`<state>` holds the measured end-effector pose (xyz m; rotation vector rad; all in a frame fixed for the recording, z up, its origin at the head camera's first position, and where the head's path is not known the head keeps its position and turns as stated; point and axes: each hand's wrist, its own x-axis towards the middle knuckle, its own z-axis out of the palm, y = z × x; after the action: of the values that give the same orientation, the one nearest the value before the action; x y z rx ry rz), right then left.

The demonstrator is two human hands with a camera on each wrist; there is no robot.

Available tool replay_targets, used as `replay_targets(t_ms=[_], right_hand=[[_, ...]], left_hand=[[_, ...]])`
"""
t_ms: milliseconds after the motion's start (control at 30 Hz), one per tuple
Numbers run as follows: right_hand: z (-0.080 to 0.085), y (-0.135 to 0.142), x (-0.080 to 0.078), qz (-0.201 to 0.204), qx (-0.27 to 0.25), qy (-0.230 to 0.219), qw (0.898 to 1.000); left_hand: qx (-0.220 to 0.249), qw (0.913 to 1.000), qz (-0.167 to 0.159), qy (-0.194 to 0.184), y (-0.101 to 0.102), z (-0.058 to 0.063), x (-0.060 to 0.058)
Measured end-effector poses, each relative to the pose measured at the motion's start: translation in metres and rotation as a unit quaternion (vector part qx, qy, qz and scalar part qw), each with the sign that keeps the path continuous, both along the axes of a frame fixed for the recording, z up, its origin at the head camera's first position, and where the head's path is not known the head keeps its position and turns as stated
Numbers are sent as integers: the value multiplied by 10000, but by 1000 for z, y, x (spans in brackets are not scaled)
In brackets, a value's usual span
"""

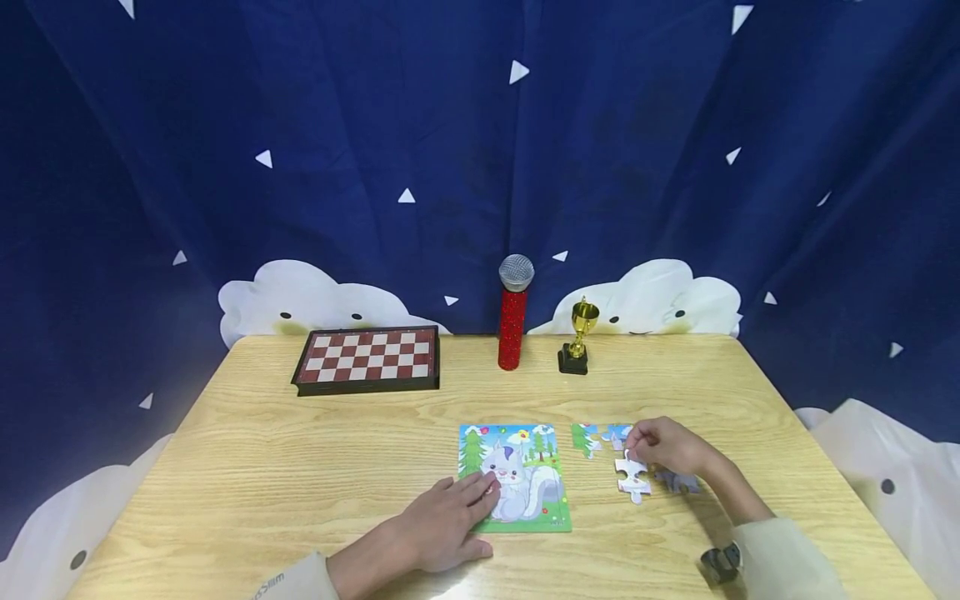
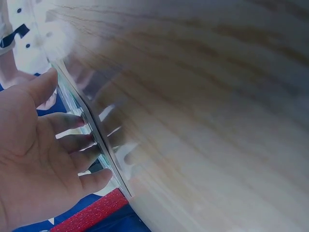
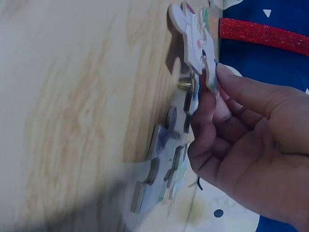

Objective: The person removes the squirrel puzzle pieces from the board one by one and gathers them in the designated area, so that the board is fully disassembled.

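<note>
A square squirrel picture board [image 1: 551, 487] lies flat on the table. My left hand [image 1: 448, 518] rests on its lower left part, fingers extended over the picture; in the left wrist view, the fingers of the left hand [image 2: 46, 150] lie along the board's edge. Just right of the board, my right hand [image 1: 670, 444] pinches a mostly white jigsaw piece [image 1: 633, 479] between thumb and fingers. The right wrist view shows this piece [image 3: 193, 46] tilted above the table, with more jigsaw pieces [image 3: 157, 169] lying below. Loose pieces [image 1: 585, 438] lie beside and partly under the right hand.
At the table's back left is a checkered game board [image 1: 367, 357]. A red microphone [image 1: 512, 325] stands at the back centre, with a small gold trophy cup [image 1: 581, 329] to its right. A blue curtain [image 1: 450, 125] hangs behind the table.
</note>
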<state>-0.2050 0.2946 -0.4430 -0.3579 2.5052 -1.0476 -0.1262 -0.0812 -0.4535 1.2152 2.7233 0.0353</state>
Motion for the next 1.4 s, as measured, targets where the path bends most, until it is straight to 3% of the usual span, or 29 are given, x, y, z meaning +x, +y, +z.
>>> replay_targets(t_ms=[633, 1000, 1267, 1400], right_hand=[[-5, -6, 1, -760, 478, 205, 9958], [5, -45, -12, -195, 234, 467, 9984], [0, -91, -15, 133, -200, 298, 9993], [-4, -113, -13, 394, -171, 298, 9986]], left_hand=[[2, 10000, 5, 1, 0, 1, 1], [156, 9996, 11, -254, -3, 2, -2], [235, 9993, -11, -306, -6, 5, -4], [218, 9993, 22, -288, -7, 7, -3]])
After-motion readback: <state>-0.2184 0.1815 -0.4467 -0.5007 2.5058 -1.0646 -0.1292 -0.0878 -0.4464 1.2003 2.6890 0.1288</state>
